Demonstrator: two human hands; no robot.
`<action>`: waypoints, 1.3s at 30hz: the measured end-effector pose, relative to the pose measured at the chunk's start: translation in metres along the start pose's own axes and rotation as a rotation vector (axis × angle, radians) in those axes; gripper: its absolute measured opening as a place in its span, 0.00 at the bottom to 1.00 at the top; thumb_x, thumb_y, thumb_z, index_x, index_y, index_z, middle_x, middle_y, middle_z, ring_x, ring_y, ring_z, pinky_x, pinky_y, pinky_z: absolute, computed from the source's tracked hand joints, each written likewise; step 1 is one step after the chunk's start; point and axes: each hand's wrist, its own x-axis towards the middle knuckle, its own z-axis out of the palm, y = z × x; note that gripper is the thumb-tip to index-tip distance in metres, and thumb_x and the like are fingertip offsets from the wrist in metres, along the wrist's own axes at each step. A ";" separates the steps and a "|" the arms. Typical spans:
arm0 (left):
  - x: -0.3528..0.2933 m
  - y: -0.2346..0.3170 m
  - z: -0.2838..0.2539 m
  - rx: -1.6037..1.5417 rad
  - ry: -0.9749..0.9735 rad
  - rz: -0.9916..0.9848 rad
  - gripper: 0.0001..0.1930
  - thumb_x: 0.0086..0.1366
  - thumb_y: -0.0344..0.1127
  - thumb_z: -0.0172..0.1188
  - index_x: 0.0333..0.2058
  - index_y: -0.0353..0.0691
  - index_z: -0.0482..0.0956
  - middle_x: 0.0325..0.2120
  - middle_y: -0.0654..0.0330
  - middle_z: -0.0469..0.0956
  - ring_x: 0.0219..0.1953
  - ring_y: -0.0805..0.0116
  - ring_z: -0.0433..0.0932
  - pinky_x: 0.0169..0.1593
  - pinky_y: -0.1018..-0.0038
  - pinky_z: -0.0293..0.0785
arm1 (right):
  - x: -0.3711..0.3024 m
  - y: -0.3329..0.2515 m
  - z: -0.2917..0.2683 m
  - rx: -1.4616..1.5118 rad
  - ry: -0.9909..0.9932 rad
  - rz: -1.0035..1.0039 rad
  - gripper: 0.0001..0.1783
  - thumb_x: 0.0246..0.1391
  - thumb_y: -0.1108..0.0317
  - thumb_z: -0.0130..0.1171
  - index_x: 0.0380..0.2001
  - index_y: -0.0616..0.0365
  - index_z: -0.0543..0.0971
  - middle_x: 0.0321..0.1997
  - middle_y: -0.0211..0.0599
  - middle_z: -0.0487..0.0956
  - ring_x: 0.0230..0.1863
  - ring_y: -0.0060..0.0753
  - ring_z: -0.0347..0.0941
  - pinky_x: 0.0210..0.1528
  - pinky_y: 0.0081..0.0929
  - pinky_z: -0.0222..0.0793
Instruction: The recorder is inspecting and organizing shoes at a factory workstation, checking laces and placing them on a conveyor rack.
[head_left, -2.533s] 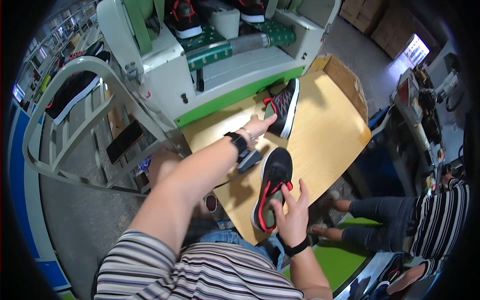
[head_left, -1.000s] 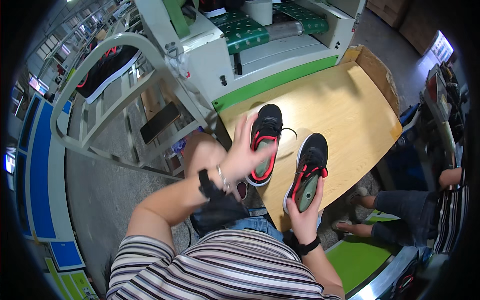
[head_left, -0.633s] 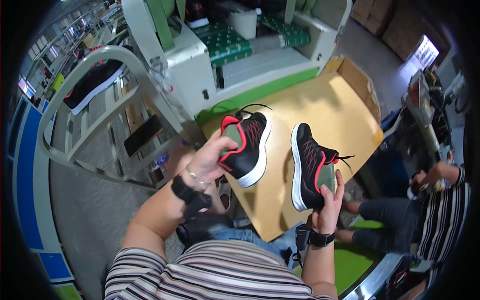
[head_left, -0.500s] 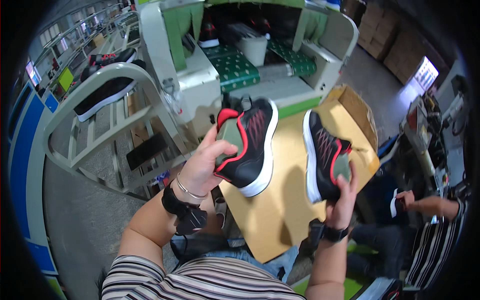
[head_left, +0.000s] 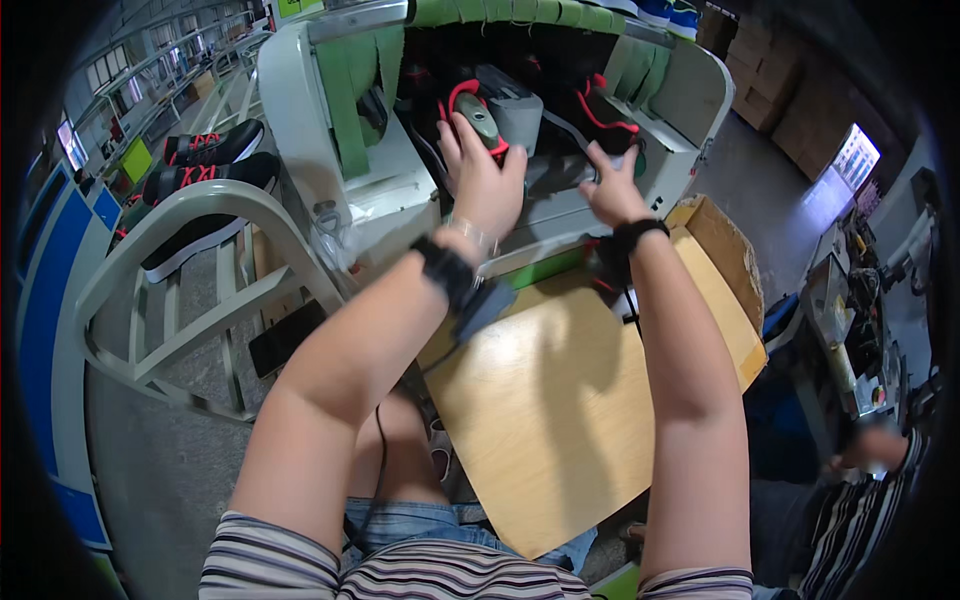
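Note:
Two black sneakers with red collar trim and grey-green insoles are in the mouth of the white-and-green machine [head_left: 385, 160], heels toward me. My left hand [head_left: 485, 180] grips the left sneaker [head_left: 478, 115] by its heel end, fingers at the collar and thumb on the other side. Just behind the heel of the right sneaker [head_left: 605, 112] is my right hand [head_left: 615, 190], fingers apart and fingertips at or close to the heel. Whether they touch it, I cannot tell. The toes of both shoes are lost in the dark opening. Between them stands a grey container [head_left: 515, 110].
A wooden board [head_left: 540, 400] lies before me, with a cardboard box edge [head_left: 735, 250] at its right. To the left, a rack with a curved metal rail [head_left: 190, 195] holds several black sneakers [head_left: 215, 220]. Another person's striped sleeve [head_left: 870, 510] shows at lower right.
Both hands have reached forward from above the board, taking the two sneakers into the machine's opening. My right fingers have come off their hold and spread. The view has shifted slightly.

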 end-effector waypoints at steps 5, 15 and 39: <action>-0.166 -0.044 -0.060 0.230 -0.644 0.056 0.49 0.68 0.46 0.59 0.75 0.37 0.36 0.75 0.38 0.32 0.77 0.36 0.35 0.70 0.32 0.38 | -0.167 0.004 0.022 -0.316 -0.412 -0.041 0.49 0.57 0.43 0.65 0.75 0.47 0.57 0.80 0.53 0.48 0.77 0.70 0.46 0.72 0.62 0.52; -0.268 -0.113 -0.080 0.689 -1.118 -0.094 0.52 0.67 0.66 0.49 0.75 0.35 0.39 0.76 0.41 0.31 0.77 0.39 0.27 0.69 0.29 0.26 | -0.296 0.050 0.061 -0.118 -0.121 0.186 0.49 0.59 0.42 0.62 0.75 0.50 0.53 0.80 0.46 0.49 0.76 0.50 0.53 0.69 0.77 0.46; -0.279 -0.116 -0.072 0.712 -1.024 -0.084 0.50 0.67 0.68 0.49 0.75 0.42 0.44 0.77 0.48 0.36 0.78 0.45 0.33 0.71 0.30 0.32 | -0.434 -0.024 0.076 0.798 0.038 0.361 0.61 0.42 0.78 0.63 0.77 0.58 0.42 0.76 0.51 0.53 0.74 0.46 0.53 0.72 0.33 0.53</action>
